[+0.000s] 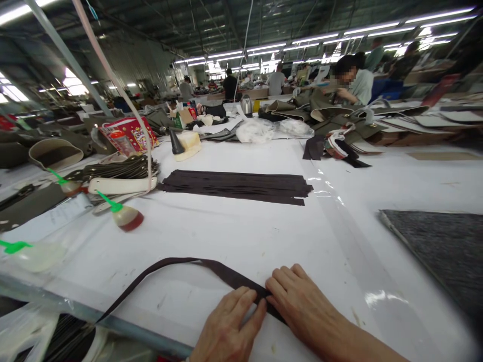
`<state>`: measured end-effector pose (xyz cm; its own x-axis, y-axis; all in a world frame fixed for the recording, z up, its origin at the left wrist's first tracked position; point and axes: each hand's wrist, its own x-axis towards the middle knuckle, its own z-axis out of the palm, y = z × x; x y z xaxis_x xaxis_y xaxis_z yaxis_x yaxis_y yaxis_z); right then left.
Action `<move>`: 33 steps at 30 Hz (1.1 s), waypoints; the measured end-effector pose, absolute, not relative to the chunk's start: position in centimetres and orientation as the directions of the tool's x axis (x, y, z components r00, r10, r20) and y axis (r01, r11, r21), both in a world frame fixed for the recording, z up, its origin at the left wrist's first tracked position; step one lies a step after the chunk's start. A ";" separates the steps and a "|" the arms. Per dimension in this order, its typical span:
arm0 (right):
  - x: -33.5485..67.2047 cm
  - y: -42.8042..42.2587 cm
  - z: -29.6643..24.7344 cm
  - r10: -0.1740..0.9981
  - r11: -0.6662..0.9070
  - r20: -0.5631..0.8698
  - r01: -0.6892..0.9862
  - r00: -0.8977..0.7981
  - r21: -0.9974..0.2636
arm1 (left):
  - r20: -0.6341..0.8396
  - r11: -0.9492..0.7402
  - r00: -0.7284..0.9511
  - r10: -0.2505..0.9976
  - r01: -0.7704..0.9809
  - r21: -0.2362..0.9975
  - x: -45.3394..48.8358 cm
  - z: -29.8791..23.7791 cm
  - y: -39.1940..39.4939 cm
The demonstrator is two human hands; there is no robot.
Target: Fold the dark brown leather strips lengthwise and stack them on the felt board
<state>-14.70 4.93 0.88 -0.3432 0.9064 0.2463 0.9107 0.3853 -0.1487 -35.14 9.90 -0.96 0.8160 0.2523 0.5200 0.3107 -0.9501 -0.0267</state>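
A long dark brown fabric strip (231,275) curves across the white table (226,236) and runs off over its front edge at the left. Near the front, my left hand (231,322) pinches the strip between thumb and fingers. Close beside it, my right hand (298,296) has its fingers curled down onto the same strip, which passes beneath them. The fingertips of both hands almost meet. Farther back lies a flat pile of similar dark strips (236,185), side by side, some ends uneven.
Squeeze bottles with green nozzles, one with reddish liquid (127,217), sit at the left. Behind them are stacked olive pieces (113,168) and a red patterned bag (128,134). A black cone (176,143) rests by a yellowish block. A dark grey mat (433,246) lies right. People work farther back.
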 end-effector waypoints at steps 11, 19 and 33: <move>-13.5 5.4 2.1 0.982 -0.187 -0.120 0.807 0.145 -0.560 | 0.589 -0.946 0.769 0.247 0.322 -0.024 -34.8 -0.8 10.3; -16.6 6.5 1.3 0.973 0.228 0.092 0.942 -0.211 -0.247 | 0.608 -0.934 0.748 0.266 0.356 -0.029 -34.8 -1.3 10.0; -16.8 7.2 2.5 0.986 0.156 0.015 0.874 -0.168 -0.460 | 0.627 -0.911 0.703 0.337 0.412 0.027 -34.9 -1.2 10.0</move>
<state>-16.81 7.16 2.50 -0.1685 0.9856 0.0145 0.8743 0.1562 -0.4596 -34.92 9.98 -1.20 0.7027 0.3366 0.6268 0.4119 -0.9108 0.0274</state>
